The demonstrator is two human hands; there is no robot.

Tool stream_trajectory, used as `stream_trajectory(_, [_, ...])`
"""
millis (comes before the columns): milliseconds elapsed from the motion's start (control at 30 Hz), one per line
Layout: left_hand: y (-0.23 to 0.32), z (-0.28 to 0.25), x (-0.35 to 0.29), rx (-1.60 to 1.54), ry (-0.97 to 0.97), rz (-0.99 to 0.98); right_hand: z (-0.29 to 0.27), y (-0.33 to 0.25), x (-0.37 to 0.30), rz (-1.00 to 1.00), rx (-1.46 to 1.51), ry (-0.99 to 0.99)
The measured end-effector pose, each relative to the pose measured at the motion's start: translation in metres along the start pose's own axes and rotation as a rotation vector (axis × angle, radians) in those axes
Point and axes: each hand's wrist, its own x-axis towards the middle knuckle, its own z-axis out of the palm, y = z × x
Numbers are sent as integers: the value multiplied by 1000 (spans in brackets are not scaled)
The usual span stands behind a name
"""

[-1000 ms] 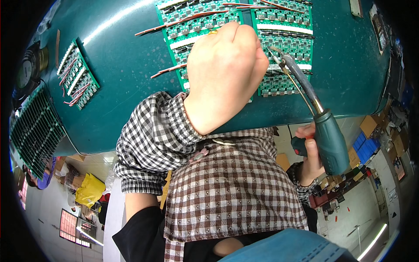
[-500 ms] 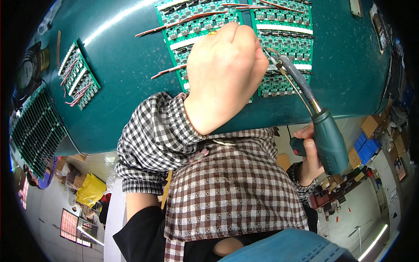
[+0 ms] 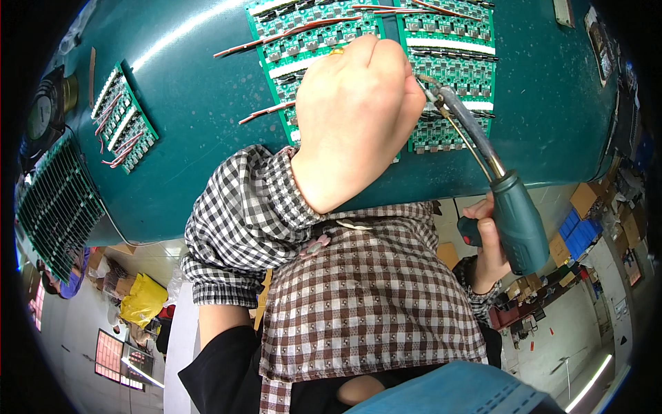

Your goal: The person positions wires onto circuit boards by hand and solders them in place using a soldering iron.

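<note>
My right hand (image 3: 490, 250) is wrapped round the pistol grip of a dark green soldering gun (image 3: 520, 222). Its bent metal barrel (image 3: 470, 129) points up and left, and the tip ends close beside my left fingers. My left hand (image 3: 353, 121) is closed above two green circuit board panels; its fingertips and whatever they pinch are hidden behind the fist. The left panel (image 3: 281, 51) is partly covered by that hand, while the right panel (image 3: 452, 65) shows mostly free. Red and white wires (image 3: 293, 32) run across the panels, some jutting past the left edge.
A smaller wired circuit board (image 3: 125, 119) lies at the left of the green table (image 3: 200, 103). Beyond it, a stack of green boards (image 3: 58, 203) stands at the edge, near a dark round device (image 3: 48, 103). Flat pieces (image 3: 563, 12) lie at the far right.
The soldering gun and my right hand have shifted very slightly. My left hand stays nearly still over the panels.
</note>
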Motion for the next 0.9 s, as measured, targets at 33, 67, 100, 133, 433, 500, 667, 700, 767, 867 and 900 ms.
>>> stream_trajectory(33, [0,0,0,0,0,1,0,0,0,0,0,0])
stream_trajectory(67, [0,0,0,0,0,2,0,1,0,-4,-3,2])
stream_trajectory(100, [0,0,0,-1,-4,1,0,1,0,-9,-5,4])
stream_trajectory(133, [1,0,0,-3,-8,-1,-1,2,-1,-9,-4,5])
stream_trajectory(433, [0,1,-2,1,-9,-4,-1,1,0,-28,-13,34])
stream_trajectory(500, [1,1,-2,2,-13,-7,-2,0,1,-42,-23,29])
stream_trajectory(667, [-1,1,1,12,-10,-3,0,2,9,-45,91,66])
stream_trajectory(700, [-2,2,1,13,-1,-12,1,0,13,-28,174,89])
stream_trajectory(767, [-2,0,2,25,15,-16,2,-1,20,13,264,139])
stream_trajectory(867, [2,-16,1,27,-28,-11,1,-1,35,38,430,188])
stream_trajectory(900, [4,-26,3,-59,-74,-42,-5,4,39,24,499,166])
